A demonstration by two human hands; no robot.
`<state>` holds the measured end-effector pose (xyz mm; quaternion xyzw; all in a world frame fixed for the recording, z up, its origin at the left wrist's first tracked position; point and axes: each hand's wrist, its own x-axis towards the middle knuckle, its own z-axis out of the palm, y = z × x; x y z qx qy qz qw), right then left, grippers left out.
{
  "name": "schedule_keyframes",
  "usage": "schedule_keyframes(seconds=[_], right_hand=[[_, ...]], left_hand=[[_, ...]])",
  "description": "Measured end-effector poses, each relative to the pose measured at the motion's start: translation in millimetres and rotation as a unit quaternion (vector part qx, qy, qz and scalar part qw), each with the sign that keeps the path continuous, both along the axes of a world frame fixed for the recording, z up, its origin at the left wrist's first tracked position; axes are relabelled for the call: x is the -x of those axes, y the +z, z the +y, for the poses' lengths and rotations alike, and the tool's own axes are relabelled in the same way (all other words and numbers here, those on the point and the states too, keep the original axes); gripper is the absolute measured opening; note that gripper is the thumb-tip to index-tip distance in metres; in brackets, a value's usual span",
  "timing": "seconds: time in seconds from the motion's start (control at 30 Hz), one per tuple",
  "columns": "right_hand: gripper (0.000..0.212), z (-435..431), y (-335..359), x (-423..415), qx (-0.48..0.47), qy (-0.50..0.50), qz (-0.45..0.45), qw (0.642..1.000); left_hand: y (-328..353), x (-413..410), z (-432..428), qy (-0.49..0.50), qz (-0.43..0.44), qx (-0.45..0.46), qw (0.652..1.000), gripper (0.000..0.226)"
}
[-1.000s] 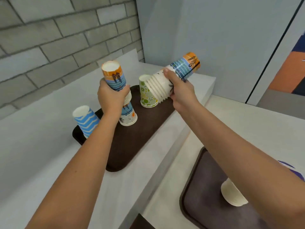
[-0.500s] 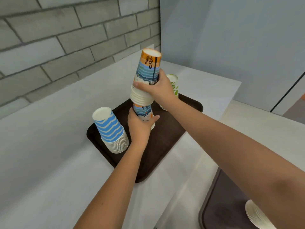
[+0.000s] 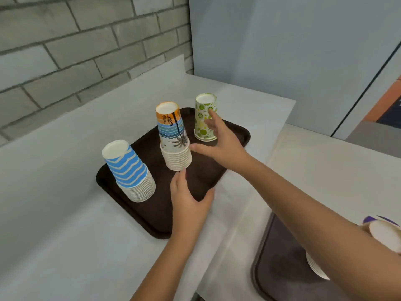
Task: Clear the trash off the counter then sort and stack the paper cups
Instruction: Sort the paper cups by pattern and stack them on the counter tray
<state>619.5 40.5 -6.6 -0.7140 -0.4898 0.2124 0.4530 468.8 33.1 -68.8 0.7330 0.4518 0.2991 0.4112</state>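
1. Since the beach-print stack (image 3: 173, 137) stands upside down at the middle of the dark tray (image 3: 152, 211), judge this step as letting go and checking that the stack sits true.
2. Your right hand (image 3: 221, 144) is beside that stack with its fingers (image 3: 211, 115) spread wide and holding nothing; the thumb looks to be at or just off the rim bands. Draw it off sideways, not upward, so you don't drag the top cups with it.
3. Your left hand (image 3: 188, 203) hangs over the near edge of the tray, open and empty, its fingertips just short of the stack's base. Keep it low there as a guard in case the column leans.
4. Look at the rim bands near the base: if they sit even all round, the cups are nested fully. If one side gapes, press down lightly on the top.
5. The blue-striped stack (image 3: 128, 170) stands to the left and the lime-print cup (image 3: 205, 117) behind your right hand; mind both as you pull away.
6. A second tray (image 3: 282, 268) with white cups (image 3: 316, 266) lies on the lower surface (image 3: 325, 170) to your right, likely the next to sort.
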Motion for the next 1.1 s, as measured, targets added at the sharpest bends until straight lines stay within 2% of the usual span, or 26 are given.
schedule_keyframes(seconds=[0.13,0.2,0.27,0.4,0.53,0.63,0.77,1.0,1.1], right_hand=[[0.075,-119.7,7.0,-22.7,-0.042,-0.136,-0.099,0.985],[0.064,-182.2,1.5,-29.6,-0.036,-0.214,-0.137,0.966],[0.067,-235.2,-9.4,-32.6,-0.03,-0.287,-0.146,0.946],[0.094,-304.5,-40.9,-30.7,-0.012,-0.371,-0.098,0.923],[0.113,-322.5,-72.7,-31.9,0.023,-0.383,-0.02,0.923],[0.1,-321.9,-98.4,-35.9,0.004,-0.356,0.056,0.933],[0.075,-323.2,-123.5,-39.0,0.011,-0.372,0.062,0.926],[0.063,-323.7,-123.3,-42.9,0.014,-0.379,0.057,0.924],[0.066,-326.4,-117.6,-44.5,0.004,-0.378,0.062,0.924]], left_hand=[[-1.5,-11.2,-37.3,-0.111,-0.012,-0.019,0.994,0.05],[-4.8,-22.5,-55.4,-0.172,-0.015,-0.021,0.985,0.042],[-6.8,-34.5,-74.3,-0.24,-0.002,-0.008,0.971,0.039],[-14.7,-57.0,-107.3,-0.308,0.024,0.008,0.951,0.036],[-19.1,-71.4,-129.1,-0.344,0.051,0.011,0.937,0.036],[-21.2,-75.2,-138.8,-0.346,0.048,0.017,0.937,0.037],[-24.0,-75.8,-147.8,-0.333,0.055,0.043,0.94,0.036],[-28.0,-77.8,-159.5,-0.312,0.081,0.071,0.944,0.036],[-30.1,-80.7,-163.6,-0.305,0.079,0.062,0.947,0.036]])
